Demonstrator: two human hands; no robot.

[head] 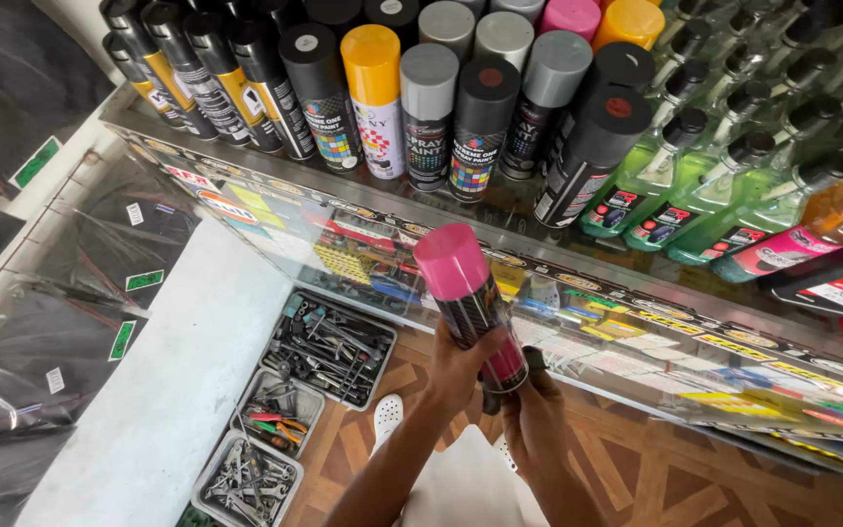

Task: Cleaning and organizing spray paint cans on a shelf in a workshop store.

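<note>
A long glass shelf (pixel 636 293) runs across the view, edged with a strip of bright stickers, and on top of it stands a crowd of spray cans (pixel 412 88) with black, grey, yellow and pink caps, and beside them to the right a rank of green liquid bottles (pixel 695 185) with black trigger tops. Down on the left, a pale counter (pixel 178 390), and at its edge three grey trays of tools (pixel 329 346) full of wrenches and pliers, lined up above the wood-pattern floor (pixel 656 478). Now to the middle: a pink-capped spray can (pixel 470 303) is up in front of the shelf edge, tilted, cap toward the upper left. The left hand (pixel 456 376) is wrapped around its lower body, fingers closed on it. The right hand (pixel 534 405) is right there at the can's bottom end, closed on the base from below and touching the left hand.
</note>
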